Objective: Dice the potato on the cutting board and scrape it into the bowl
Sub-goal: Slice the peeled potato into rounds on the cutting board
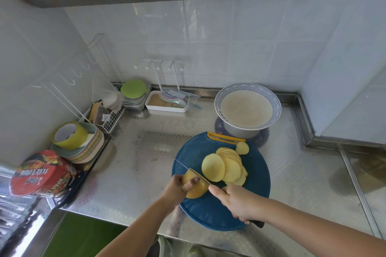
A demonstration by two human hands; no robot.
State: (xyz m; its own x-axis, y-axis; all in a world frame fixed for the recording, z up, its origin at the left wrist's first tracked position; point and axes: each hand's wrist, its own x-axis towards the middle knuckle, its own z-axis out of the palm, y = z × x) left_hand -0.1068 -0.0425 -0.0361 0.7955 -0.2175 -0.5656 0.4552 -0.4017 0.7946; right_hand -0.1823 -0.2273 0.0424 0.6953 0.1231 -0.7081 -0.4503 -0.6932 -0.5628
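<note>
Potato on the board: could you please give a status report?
Left hand grips potato, right hand grips knife mid-slice. Slices fanned on cutting board, none diced. Bowl unobstructed behind board.

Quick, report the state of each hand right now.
Left hand: fingers curled on the uncut potato piece, holding it on the cutting board.
Right hand: closed around the knife handle, blade on that piece.

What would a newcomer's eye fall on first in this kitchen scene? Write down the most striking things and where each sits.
The round blue cutting board stands out near the front of the steel counter, pale yellow potato slices fanned across it. At its near-left edge the left hand holds the uncut potato end while the right hand grips a knife cutting into it. Behind the board sits a blue-patterned bowl.
</note>
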